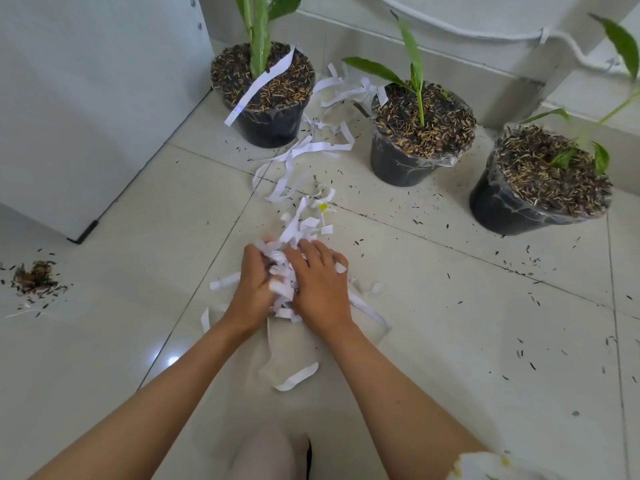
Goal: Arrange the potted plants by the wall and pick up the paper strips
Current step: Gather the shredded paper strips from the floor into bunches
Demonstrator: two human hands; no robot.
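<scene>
Three black potted plants stand in a row by the wall: the left pot [266,128], the middle pot [398,164] and the right pot [498,209]. A bunch of white paper strips [283,271] is squeezed between my left hand [254,284] and my right hand [318,284] on the floor. More loose strips [304,148] lie between the left and middle pots. One long strip [258,84] drapes over the left pot's soil and rim. A few strips [298,375] trail on the tiles near my wrists.
A white cabinet [86,98] stands at the left. Spilled husks form a small heap [34,280] at the far left and are scattered across the pale floor tiles [450,323]. A white cable [485,36] runs along the wall behind the pots.
</scene>
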